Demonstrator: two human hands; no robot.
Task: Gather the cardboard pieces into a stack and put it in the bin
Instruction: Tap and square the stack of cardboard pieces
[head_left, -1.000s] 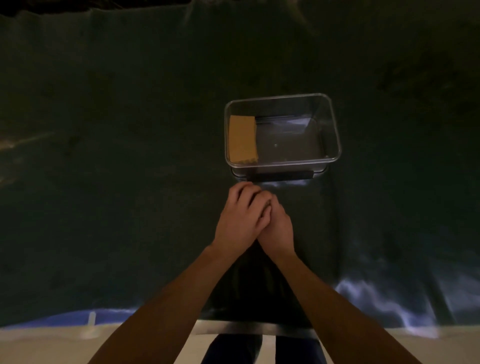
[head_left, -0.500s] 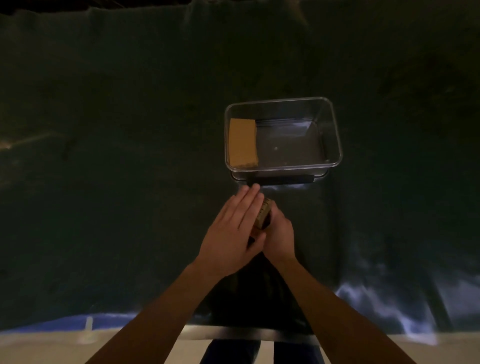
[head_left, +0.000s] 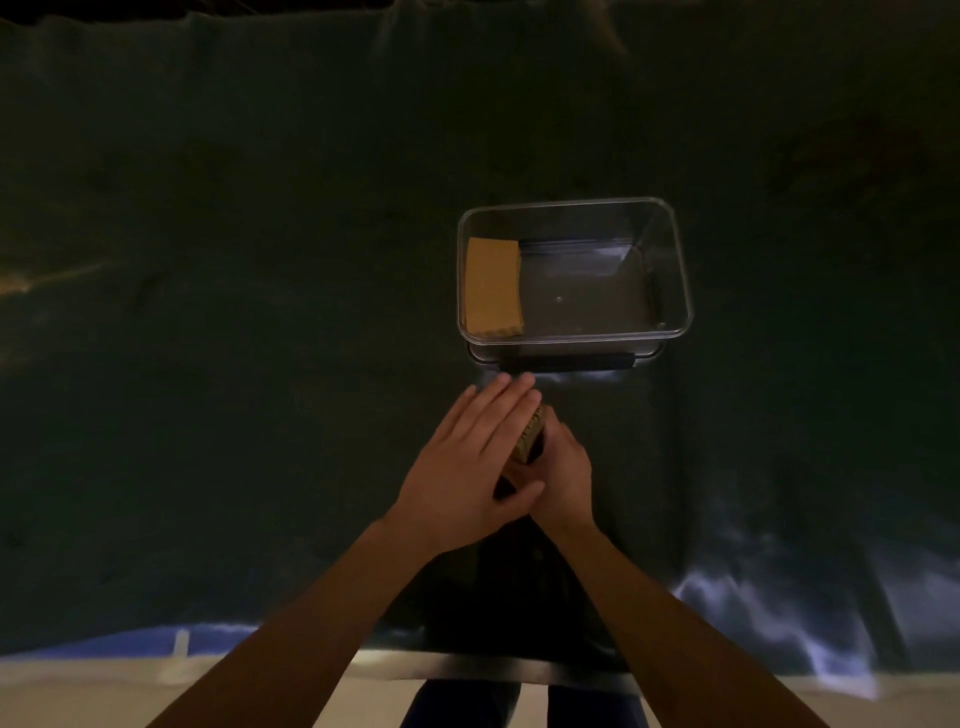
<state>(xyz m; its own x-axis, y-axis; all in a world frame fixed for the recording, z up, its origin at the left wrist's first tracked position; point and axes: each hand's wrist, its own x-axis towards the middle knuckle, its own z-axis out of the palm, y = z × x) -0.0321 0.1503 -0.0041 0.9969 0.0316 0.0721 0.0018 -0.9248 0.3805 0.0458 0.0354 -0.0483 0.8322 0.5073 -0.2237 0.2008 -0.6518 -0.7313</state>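
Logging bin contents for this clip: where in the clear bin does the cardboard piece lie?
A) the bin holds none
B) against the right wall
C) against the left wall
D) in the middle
C: the tan cardboard piece lies flat along the left wall of the clear bin.

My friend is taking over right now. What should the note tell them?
Left hand: open and flat, pressed against the cardboard stack.
Right hand: its grip is closed on the stack from the other side.
The stack sits edge-up between both palms, just in front of the clear bin.
Done: one cardboard piece lies at the bin's left side.
Left: put the held stack in the bin.
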